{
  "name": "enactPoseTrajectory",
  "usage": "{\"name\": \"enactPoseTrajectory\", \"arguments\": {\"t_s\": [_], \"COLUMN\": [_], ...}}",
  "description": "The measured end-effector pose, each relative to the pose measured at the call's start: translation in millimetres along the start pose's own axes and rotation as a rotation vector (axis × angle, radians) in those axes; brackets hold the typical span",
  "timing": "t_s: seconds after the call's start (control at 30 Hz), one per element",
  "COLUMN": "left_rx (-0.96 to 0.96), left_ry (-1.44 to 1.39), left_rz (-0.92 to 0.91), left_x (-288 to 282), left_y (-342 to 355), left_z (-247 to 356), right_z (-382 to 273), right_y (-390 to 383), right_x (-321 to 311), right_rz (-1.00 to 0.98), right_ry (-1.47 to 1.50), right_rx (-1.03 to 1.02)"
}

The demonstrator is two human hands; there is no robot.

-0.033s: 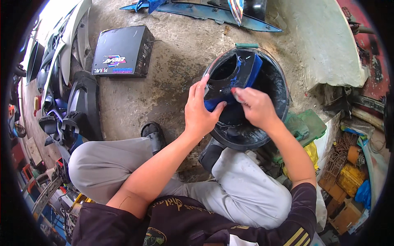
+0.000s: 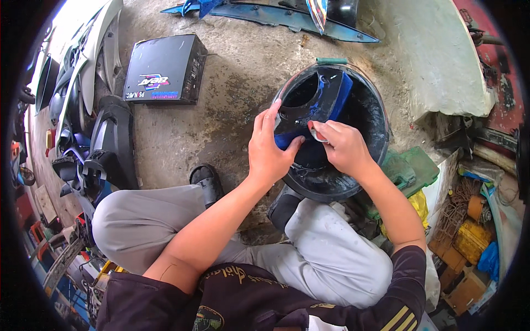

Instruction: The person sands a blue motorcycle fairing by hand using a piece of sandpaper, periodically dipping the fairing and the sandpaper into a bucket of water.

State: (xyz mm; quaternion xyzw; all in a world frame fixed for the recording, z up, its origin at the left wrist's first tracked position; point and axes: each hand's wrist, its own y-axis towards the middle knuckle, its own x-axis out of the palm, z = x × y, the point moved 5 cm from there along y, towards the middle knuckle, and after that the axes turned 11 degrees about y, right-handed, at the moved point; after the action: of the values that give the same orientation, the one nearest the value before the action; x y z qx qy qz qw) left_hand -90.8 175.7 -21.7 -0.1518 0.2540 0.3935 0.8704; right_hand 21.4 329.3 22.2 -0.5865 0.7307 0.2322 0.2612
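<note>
A black and blue plastic panel (image 2: 298, 115) with a rounded cut-out lies tilted across the mouth of a round black tub (image 2: 381, 118). My left hand (image 2: 270, 144) grips its near left edge, thumb on the near blue side and fingers along the outer edge. In the fingers of my right hand (image 2: 345, 144) is a small folded piece of reddish sandpaper (image 2: 313, 131) with a pale edge, held at the panel's near right part. Bluish scuffs mark the dark face of the panel. The tub's inside is dark and streaked; much of it is hidden under the panel.
A black box (image 2: 163, 69) stands on the worn concrete floor at the left. Motorbike fairings (image 2: 113, 143) line the far left, and blue panels (image 2: 287, 19) lie at the back. A green plastic case (image 2: 417, 171) sits right of the tub, near cluttered tools and a yellow container (image 2: 472, 243).
My right hand has shifted slightly, and the sandpaper in its fingers is turned so that its pale edge shows more. My left hand and the panel stay put.
</note>
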Motion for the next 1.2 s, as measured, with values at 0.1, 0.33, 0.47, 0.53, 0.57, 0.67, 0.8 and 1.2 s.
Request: {"name": "enactPoseTrajectory", "arguments": {"t_s": [0.1, 0.33, 0.47, 0.53, 0.57, 0.67, 0.8, 1.2], "left_rx": [0.009, 0.008, 0.021, -0.031, -0.030, 0.033, -0.007, 0.007], "left_ry": [0.005, -0.005, -0.003, -0.003, -0.002, 0.024, 0.032, 0.026], "left_rz": [-0.002, -0.012, 0.018, -0.018, -0.021, 0.019, -0.013, 0.000], "left_x": [0, 2, 0, 0, 0, 2, 2, 2], "left_y": [-2, -1, -1, -3, -3, 0, -1, -2], "left_z": [1, -4, 2, 0, -1, 0, -1, 3], "right_z": [17, 5, 11, -5, -7, 19, 5, 19], "right_y": [4, 7, 5, 4, 5, 12, 15, 33], "right_x": [-17, 2, -12, -1, -1, -22, 0, -26], "right_rz": [0.015, 0.079, 0.097, 0.031, 0.000, 0.054, 0.045, 0.070], "right_ry": [-0.180, -0.070, -0.230, -0.186, -0.272, -0.346, -0.302, -0.562], "right_rx": [0.025, -0.004, -0.011, -0.060, -0.063, -0.017, -0.059, -0.116]}}
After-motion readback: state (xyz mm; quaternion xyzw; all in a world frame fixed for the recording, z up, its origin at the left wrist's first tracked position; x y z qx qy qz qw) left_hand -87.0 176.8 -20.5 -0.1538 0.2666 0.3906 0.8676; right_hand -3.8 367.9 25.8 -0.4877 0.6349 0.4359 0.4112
